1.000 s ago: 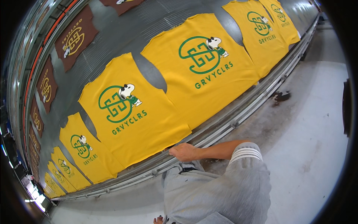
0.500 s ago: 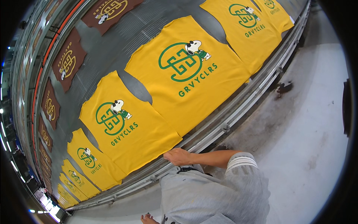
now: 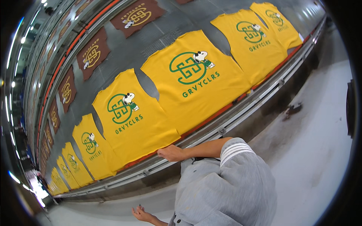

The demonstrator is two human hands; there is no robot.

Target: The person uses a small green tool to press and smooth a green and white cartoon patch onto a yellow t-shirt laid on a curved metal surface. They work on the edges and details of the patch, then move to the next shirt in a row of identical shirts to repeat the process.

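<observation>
Yellow cut shirt panels lie flat in a row along the long grey table. Each bears a green line emblem, lettering and a white cartoon dog. My right hand (image 3: pixel 171 153) is at the table's near edge, by the bottom hem of one yellow panel (image 3: pixel 151 139). Its fingers are curled down at the edge; what they grip, if anything, is hidden. A larger yellow panel (image 3: pixel 222 98) lies just to the right. Lower down, away from the table, my left hand (image 3: pixel 141 214) hangs with its fingers loosely bent and apart, and I see no panel in it.
A metal rail (image 3: pixel 203 141) runs along the table's near side, with a red strip (image 3: pixel 222 113) showing beside the hems. Brown printed panels (image 3: pixel 92 54) lie along the far side, near an orange-red line (image 3: pixel 56 66). A pale floor (image 3: pixel 301 162) with a dark stain (image 3: pixel 293 109) is at right.
My right hand has shifted left along the table edge. My left hand shows more fully now, farther left. The view has turned a little, and the red strip now shows under the hems.
</observation>
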